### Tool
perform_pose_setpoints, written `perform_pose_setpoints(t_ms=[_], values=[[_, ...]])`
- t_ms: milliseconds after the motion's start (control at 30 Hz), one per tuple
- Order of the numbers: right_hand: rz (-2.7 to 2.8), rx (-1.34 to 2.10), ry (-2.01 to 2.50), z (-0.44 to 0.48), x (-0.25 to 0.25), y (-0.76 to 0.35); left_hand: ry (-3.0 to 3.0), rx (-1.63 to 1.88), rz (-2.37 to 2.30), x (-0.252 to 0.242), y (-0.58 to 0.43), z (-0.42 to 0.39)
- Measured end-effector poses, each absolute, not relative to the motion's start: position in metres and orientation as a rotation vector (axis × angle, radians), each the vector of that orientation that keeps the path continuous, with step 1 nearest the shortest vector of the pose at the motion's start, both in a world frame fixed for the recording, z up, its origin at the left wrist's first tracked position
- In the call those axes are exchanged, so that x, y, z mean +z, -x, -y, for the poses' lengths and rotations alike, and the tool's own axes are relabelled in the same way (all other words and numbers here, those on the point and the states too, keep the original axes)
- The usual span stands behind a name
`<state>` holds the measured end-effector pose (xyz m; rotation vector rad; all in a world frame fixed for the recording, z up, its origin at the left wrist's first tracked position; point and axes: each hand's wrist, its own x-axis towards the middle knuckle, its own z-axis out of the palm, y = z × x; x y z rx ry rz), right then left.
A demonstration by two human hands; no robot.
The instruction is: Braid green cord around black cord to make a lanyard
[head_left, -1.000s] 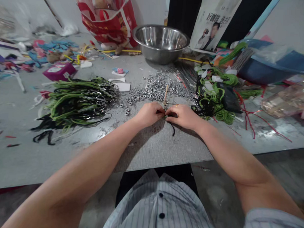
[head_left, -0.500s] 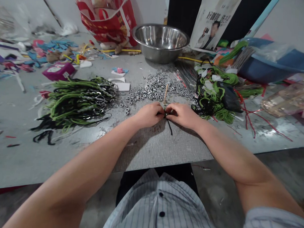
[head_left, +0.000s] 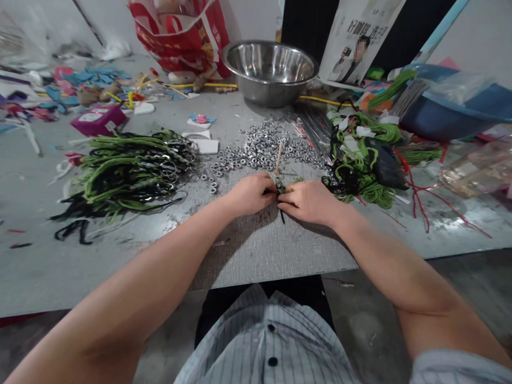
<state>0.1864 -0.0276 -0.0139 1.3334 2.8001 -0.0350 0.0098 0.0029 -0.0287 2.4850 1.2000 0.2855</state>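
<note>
Close together over the near middle of the table, both hands work on a small black and green cord [head_left: 282,215], whose dark end sticks out below the fingers. My left hand [head_left: 254,194] pinches it from the left; its fingertips are partly hidden. From the right, my right hand [head_left: 308,201] is closed on the same cord, a ring on one finger. A thin wooden stick [head_left: 279,155] stands up just beyond the fingertips. Behind it spreads a heap of small silver metal rings [head_left: 261,147].
A bundle of green and black cords with metal clasps [head_left: 131,171] lies left. More green cords [head_left: 373,190] lie right, beside a blue basin [head_left: 460,118]. At the back stand a steel bowl [head_left: 268,91] and a red bag [head_left: 181,44]. The table's front edge [head_left: 278,277] is near my body.
My right hand has turned over a little, its back and ring now showing and its fingers closer together. Less of the black cord end shows below. The left hand has hardly moved.
</note>
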Motion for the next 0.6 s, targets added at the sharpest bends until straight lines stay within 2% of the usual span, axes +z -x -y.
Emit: perform_pose_setpoints(t_ms=[600], values=[[-2.790, 0.060, -1.278, 0.0311, -0.0102, -0.1847, -2.519, 0.269, -1.214, -0.0269, -0.0109, -0.0008]])
